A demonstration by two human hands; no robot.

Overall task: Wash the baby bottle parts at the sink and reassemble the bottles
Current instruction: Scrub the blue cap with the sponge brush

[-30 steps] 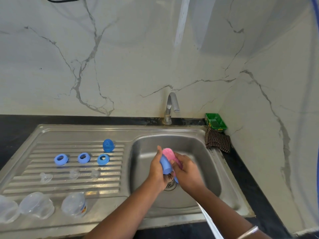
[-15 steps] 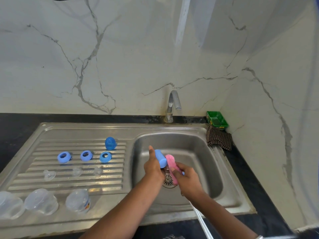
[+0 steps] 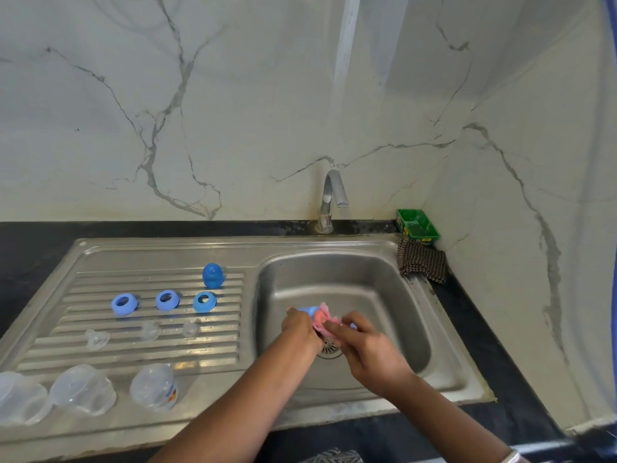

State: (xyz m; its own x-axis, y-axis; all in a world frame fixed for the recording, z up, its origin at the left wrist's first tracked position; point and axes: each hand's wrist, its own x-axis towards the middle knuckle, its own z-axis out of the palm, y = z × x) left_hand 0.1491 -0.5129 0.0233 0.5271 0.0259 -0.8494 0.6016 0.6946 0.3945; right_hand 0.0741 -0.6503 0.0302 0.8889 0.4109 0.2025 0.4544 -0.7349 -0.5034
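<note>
Blue bottle cap (image 3: 309,310): light blue, rounded, mostly hidden; held over the sink basin (image 3: 384,295) above the drain (image 3: 329,347) by the left hand (image 3: 300,332), fingers curled round it. Pink sponge (image 3: 325,319): pressed against the cap, pinched in the right hand (image 3: 364,349).

Drainboard (image 3: 100,259), left of the basin, holds, back to front:
- one blue domed cap (image 3: 213,275), upright;
- three blue collar rings (image 3: 166,300) in a row, lying flat;
- three clear teats (image 3: 151,330) in a row;
- three clear bottles (image 3: 81,389) on their sides; the rightmost bottle (image 3: 154,387) bears a small printed mark, too blurred to read.

Surroundings: chrome tap (image 3: 330,202) behind the basin; green tray (image 3: 417,227) in the back right corner with yellow lettering on its front, unreadable; checked cloth (image 3: 422,264) just in front of it, touching the sink rim; white marbled wall (image 3: 233,111); dark countertop (image 3: 30,242).
</note>
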